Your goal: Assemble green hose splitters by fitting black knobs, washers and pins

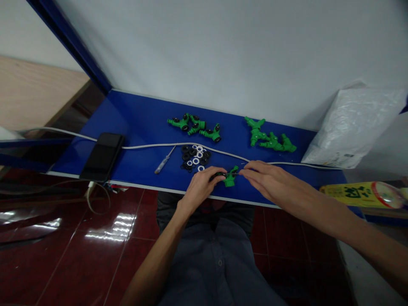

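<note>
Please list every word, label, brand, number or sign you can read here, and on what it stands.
No text can be read for certain.
Yellow package: large dark marks, too blurred to read.
White wrapped package: small marks near its lower edge, too small to read.
Green fitting at the fingertips: no lettering can be made out.

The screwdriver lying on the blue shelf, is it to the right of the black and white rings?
No, the screwdriver lies left of the black and white rings, between them and the black phone.
</note>
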The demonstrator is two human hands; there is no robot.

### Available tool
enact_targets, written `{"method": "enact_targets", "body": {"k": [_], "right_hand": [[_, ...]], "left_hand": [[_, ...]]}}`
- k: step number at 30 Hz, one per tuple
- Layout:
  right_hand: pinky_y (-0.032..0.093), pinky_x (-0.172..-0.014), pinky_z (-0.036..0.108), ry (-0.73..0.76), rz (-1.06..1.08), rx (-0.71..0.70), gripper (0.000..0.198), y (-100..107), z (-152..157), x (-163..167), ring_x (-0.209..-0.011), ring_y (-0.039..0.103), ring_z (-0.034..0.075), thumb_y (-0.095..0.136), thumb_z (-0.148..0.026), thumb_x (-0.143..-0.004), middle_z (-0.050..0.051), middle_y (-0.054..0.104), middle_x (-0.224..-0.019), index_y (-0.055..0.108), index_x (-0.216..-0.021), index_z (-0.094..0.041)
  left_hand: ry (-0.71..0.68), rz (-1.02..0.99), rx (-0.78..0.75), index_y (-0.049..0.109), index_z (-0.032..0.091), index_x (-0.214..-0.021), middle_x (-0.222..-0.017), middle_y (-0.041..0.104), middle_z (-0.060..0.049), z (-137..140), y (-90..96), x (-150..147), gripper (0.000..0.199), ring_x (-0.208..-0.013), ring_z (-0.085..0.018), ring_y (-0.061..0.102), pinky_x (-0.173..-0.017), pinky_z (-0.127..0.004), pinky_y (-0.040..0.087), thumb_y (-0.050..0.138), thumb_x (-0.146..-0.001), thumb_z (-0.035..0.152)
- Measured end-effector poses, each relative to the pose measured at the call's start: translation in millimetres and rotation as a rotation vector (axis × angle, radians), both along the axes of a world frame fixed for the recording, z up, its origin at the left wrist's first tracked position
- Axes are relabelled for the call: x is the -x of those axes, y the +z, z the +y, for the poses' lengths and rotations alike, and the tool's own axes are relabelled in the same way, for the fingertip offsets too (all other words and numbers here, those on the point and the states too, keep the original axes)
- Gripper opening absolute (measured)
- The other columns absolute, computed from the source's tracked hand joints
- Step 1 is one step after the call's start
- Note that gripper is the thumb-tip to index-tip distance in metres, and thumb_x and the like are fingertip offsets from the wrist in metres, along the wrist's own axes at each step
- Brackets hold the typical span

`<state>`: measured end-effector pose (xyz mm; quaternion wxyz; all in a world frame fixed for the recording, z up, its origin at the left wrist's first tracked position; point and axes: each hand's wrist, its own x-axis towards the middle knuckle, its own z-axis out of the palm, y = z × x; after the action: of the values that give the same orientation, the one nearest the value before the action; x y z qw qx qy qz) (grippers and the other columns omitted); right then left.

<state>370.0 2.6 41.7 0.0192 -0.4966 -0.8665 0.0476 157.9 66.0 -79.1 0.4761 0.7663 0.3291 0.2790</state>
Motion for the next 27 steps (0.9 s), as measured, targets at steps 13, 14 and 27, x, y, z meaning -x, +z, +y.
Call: {"method": "enact_targets", "body": {"k": [13,14,27], "right_hand": [[0.049,-0.107,0.045,0.118,-0.043,-0.031,0.046,-12,24,16,-0.131,0.057,0.034,0.064,-0.010,-0.087,0.011,0.062,-0.140,0.060,-0.131,-0.024],[0.049,-0.106,0.045,0.120,-0.059,-0.040,0.042,-16,27,17,-0.129,0.058,0.034,0.064,-0.010,-0.087,0.012,0.064,-0.136,0.062,-0.127,-0.023],[0.052,-0.079,0.041,0.172,-0.471,-0.118,0.023,20,37,53,-0.096,0.065,0.030,0.052,-0.004,-0.089,0.016,0.072,-0.102,0.071,-0.098,-0.015]], "left_hand": [[0.022,0.077,-0.079,0.071,0.028,-0.118,-0.118,0.076,-0.001,-1,0.3,-1,0.023,-0.106,-0.022,0.072,-0.091,-0.028,0.053,0.061,-0.099,0.033],[0.025,0.085,-0.085,0.071,0.029,-0.118,-0.117,0.076,-0.001,-2,-0.1,-1,0.022,-0.104,-0.021,0.072,-0.090,-0.028,0.054,0.062,-0.098,0.034],[0.020,0.081,-0.089,0.070,0.030,-0.120,-0.121,0.075,0.000,-3,0.8,1,0.024,-0.108,-0.021,0.071,-0.091,-0.028,0.053,0.060,-0.100,0.036]]}}
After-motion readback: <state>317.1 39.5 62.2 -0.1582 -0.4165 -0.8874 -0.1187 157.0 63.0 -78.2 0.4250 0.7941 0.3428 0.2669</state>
